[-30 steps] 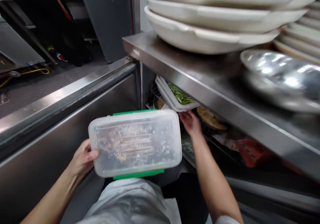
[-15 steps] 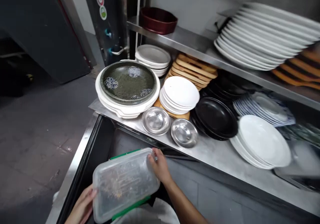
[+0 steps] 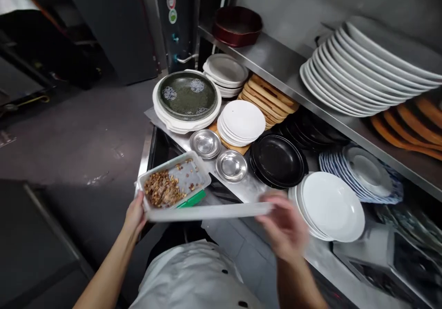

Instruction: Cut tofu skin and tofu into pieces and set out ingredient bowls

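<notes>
A rectangular plastic container with a green clip is uncovered, showing chopped brown nuts heaped toward its left end. My left hand grips the container's lower left corner. Seen nearly edge-on and blurred, the pale lid crosses in front of the container's near side. Its right end is pinched in my right hand, which is smeared by motion. Two small steel bowls, one on the left and one on the right, sit on the counter just beyond the container.
The steel counter holds a dark green platter, small white plates, black bowls and large white plates. Above, a shelf carries a red tub and a tall plate stack.
The lid has come off the container and swung to the right with my right hand, exposing the nuts. The container has moved up toward the steel bowls, and the view has shifted.
</notes>
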A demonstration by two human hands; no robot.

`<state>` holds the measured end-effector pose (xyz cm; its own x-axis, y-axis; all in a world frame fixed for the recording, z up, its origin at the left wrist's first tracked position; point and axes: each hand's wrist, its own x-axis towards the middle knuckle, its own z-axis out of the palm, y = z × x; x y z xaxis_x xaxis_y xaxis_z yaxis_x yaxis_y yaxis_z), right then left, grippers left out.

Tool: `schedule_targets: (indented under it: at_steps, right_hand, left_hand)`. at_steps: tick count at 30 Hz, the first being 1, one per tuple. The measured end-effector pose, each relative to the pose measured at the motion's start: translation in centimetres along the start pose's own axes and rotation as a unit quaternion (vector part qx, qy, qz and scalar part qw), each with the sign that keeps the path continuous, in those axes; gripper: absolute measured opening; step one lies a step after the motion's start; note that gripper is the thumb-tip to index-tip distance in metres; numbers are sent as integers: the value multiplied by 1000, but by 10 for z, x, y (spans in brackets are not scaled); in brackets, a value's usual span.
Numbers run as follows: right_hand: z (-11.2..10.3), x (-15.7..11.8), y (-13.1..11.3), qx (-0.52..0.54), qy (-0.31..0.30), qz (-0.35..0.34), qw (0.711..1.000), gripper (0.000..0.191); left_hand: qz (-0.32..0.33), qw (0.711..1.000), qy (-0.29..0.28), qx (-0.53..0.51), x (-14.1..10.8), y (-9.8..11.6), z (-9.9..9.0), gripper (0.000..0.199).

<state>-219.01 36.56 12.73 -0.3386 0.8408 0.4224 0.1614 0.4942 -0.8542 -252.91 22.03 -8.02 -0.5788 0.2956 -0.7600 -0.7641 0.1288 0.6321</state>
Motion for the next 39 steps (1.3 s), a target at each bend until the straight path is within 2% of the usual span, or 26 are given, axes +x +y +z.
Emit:
schedule_targets:
  at_steps: [1,3,5,7,9,12,14,15,16,18,20,21,22,23,25,26,28,30,35,39]
  right_hand:
    - [-33,4,2,-59,63,-12,996,29]
    - [-93,14,20,-170,209,-51,962,41]
    - [-135,23,56,-251,278,-95,922,44]
    - [-158,28,104,-355,245,-98,897,36]
    - [-163,27,157,-432,165,-64,884,27]
    - [-154,16,227,-461,56,9,886,21]
    - [-145,6,255,-473,13,66,878,20]
    - [-141,2,261,-478,5,91,874,21]
    - [-136,-1,260,-478,4,110,871,25]
    - [-120,-7,240,-454,35,119,882,41]
    - [-88,-12,201,-375,74,99,919,58]
    - [-65,-14,178,-309,75,92,944,57]
    - [-38,-14,155,-226,50,95,968,51]
    - [-8,-12,135,-145,-17,100,984,46]
    - [54,1,110,-34,-129,104,986,53]
    - [82,12,104,-11,-148,107,983,60]
    - [123,40,107,-10,-136,119,984,64]
    - [145,68,116,-20,-97,133,986,59]
    - [172,122,137,-23,-42,159,986,54]
    - [191,157,150,-5,-53,200,978,54]
  left_hand:
    - [21,1000,-1,-12,-7,-4,5,37]
    - [56,998,-11,-22,-19,-7,11,50]
    - [79,996,-26,-26,-32,-5,14,62]
    - [102,993,-46,-29,-47,-1,14,67]
    - [129,989,-67,-26,-64,4,15,69]
    - [169,982,-87,-16,-88,9,20,68]
    - [192,977,-94,-9,-98,10,24,66]
    - [201,974,-99,-4,-101,10,27,65]
    - [211,972,-105,0,-102,10,31,64]
    - [231,966,-116,20,-101,9,40,59]
    - [254,956,-129,64,-97,9,52,53]
    - [265,950,-137,93,-95,9,61,50]
    - [274,943,-146,124,-93,10,70,46]
    - [280,935,-157,152,-91,10,81,42]
    - [282,922,-183,191,-87,13,104,35]
    - [281,916,-200,205,-84,15,117,33]
    - [287,898,-237,236,-77,22,140,30]
    - [307,869,-272,279,-65,35,161,28]
    - [352,786,-331,386,-24,88,207,26]
    - [356,748,-373,418,9,122,240,24]
